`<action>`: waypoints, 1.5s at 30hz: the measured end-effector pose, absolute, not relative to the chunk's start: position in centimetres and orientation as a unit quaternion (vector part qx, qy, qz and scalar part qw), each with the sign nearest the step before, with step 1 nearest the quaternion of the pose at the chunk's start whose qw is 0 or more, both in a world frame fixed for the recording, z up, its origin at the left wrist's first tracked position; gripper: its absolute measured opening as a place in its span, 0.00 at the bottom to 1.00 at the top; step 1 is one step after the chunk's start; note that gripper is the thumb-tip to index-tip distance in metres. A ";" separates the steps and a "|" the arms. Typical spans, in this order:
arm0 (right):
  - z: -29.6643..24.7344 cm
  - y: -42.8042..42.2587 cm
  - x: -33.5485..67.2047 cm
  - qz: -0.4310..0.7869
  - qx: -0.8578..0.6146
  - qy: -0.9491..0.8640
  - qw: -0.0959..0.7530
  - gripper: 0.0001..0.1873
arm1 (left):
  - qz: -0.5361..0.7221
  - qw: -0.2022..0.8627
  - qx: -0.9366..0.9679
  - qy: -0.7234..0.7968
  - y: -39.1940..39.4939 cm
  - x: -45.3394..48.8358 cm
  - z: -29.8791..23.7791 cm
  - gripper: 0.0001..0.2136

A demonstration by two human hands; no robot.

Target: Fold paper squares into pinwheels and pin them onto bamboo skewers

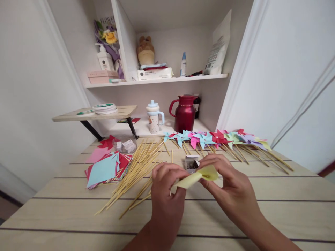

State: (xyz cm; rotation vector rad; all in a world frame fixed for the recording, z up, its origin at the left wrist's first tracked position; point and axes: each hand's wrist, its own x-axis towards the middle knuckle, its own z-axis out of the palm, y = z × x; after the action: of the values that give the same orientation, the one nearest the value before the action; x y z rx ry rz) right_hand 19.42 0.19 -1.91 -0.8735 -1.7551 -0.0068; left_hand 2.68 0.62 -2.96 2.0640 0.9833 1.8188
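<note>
Both my hands hold a pale yellow paper square [195, 177] above the wooden table [274, 209]. My left hand [166, 195] pinches its lower left part with fingers closed. My right hand [230, 184] grips the folded upper right corner, fingers curled over it. Just behind the paper sits a small open box of pins [191, 163]. A pile of bamboo sticks [136, 170] lies to the left of my hands. A stack of coloured paper squares [106, 169] lies further left.
A row of finished paper pinwheels on sticks [217, 139] lies along the table's back right. Behind stand a red thermos jug [184, 113] and a child's cup [154, 118]. A small raised shelf [99, 113] and wall shelves [157, 81] hold bottles and boxes.
</note>
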 end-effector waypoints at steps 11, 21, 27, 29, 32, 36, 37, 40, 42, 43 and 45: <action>-1.7 -1.4 20.0 -0.112 -0.285 -0.776 0.552 0.17 | 0.604 -0.098 0.758 0.225 -1.1 1.3 -1.0 0.11; -1.4 -1.7 20.3 -0.152 -0.307 -0.762 0.550 0.09 | 0.606 -0.064 0.763 0.216 -0.9 1.6 -1.1 0.11; -1.4 -1.6 20.3 -0.145 -0.302 -0.780 0.529 0.13 | 0.591 -0.032 0.776 0.218 -0.9 1.5 -1.3 0.12; -1.4 -1.6 20.2 -0.136 -0.287 -0.782 0.536 0.17 | 0.589 -0.026 0.777 0.219 -0.9 1.5 -1.3 0.12; -1.6 -1.3 20.0 -0.122 -0.277 -0.788 0.537 0.18 | 0.592 -0.021 0.774 0.225 -0.9 1.6 -1.3 0.12; -2.0 -0.7 19.9 -0.108 -0.284 -0.764 0.569 0.21 | 0.602 -0.029 0.760 0.243 -0.6 1.9 -1.5 0.12; -2.2 -0.6 19.9 -0.107 -0.285 -0.759 0.576 0.22 | 0.608 -0.043 0.755 0.242 -0.6 1.9 -1.6 0.13; -2.5 -0.5 20.3 -0.100 -0.299 -0.756 0.574 0.22 | 0.615 -0.095 0.747 0.233 -0.5 1.8 -1.9 0.15; -2.7 -0.7 20.7 -0.090 -0.307 -0.760 0.565 0.22 | 0.608 -0.126 0.751 0.224 -0.5 1.5 -1.8 0.14; -2.7 -0.8 20.9 -0.084 -0.305 -0.764 0.563 0.23 | 0.600 -0.139 0.757 0.219 -0.6 1.3 -1.6 0.14; -2.6 -1.0 21.1 -0.073 -0.292 -0.768 0.565 0.25 | 0.575 -0.161 0.775 0.208 -0.8 0.8 -1.0 0.13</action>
State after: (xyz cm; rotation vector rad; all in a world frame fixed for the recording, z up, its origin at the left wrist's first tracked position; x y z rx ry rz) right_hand 21.10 -1.02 -2.56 -0.6862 -1.8077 -0.1729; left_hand 0.81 -0.80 -0.99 2.7199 0.7317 2.0170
